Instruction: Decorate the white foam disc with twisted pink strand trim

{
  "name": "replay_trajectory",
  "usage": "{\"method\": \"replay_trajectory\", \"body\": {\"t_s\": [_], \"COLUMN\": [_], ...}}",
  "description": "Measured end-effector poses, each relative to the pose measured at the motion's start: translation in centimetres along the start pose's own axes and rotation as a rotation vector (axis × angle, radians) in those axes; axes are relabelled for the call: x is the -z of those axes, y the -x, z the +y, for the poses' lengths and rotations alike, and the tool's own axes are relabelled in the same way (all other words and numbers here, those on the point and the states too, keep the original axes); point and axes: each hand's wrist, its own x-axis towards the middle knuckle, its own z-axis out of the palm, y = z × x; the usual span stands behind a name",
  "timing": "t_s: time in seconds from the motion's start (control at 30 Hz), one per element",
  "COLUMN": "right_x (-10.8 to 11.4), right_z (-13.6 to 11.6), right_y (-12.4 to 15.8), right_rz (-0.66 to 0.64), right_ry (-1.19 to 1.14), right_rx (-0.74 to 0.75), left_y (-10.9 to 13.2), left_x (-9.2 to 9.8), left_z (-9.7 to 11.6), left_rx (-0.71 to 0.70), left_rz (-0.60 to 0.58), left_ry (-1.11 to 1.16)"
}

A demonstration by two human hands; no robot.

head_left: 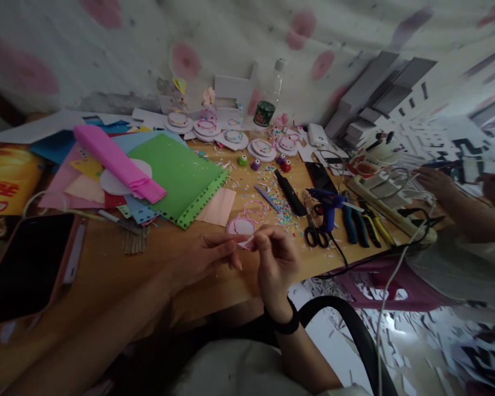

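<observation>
My left hand (pixel 208 254) and my right hand (pixel 275 267) meet over the front of the wooden table, fingertips together. Pinched between them is a small pale pink strip (pixel 246 242), partly covered by the fingers; it looks like paper, but its exact kind is unclear. Just behind the fingertips lies a white disc (pixel 240 226) with a pink ring around it. A thin pink beaded loop (pixel 254 204) rests beyond the disc. Near the left hand is a pale pink paper sheet (pixel 218 207).
Right of the hands are scissors (pixel 313 231), a blue glue gun (pixel 329 206), pliers (pixel 359 223) and a power strip (pixel 391 206). Colourful paper bits (pixel 286 212) are scattered behind. Green paper (pixel 169 176) and a phone (pixel 27 261) lie left. A co-worker's arm (pixel 449 192) is at right.
</observation>
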Motion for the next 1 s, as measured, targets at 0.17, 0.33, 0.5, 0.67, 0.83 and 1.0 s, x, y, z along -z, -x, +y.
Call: {"method": "replay_trajectory", "body": {"t_s": [0.17, 0.33, 0.5, 0.67, 0.83, 1.0], "right_x": [1.6, 1.3, 0.3, 0.7, 1.1, 1.7], "right_z": [-0.7, -0.6, -0.3, 0.0, 0.1, -0.1], "right_y": [-1.0, -0.2, 0.7, 0.4, 0.2, -0.4], "right_rz": [0.000, -0.238, -0.333, -0.363, -0.389, -0.489], "right_ry": [-0.012, 0.033, -0.062, 0.024, 0.126, 0.141], "right_rx": [-0.023, -0.110, -0.269, -0.306, -0.252, -0.189], "left_y": [-0.1, -0.3, -0.4, -0.3, -0.2, -0.1], "left_x": [0.6, 1.0, 0.8, 0.6, 0.8, 0.6], "left_z": [-0.1, -0.3, -0.3, 0.1, 0.4, 0.2], "left_rx": [-0.033, -0.063, -0.089, -0.095, -0.088, -0.031], "left_rz": [0.066, 0.107, 0.145, 0.140, 0.124, 0.046], "left_ry": [-0.016, -0.079, -0.113, -0.123, -0.114, -0.061]}}
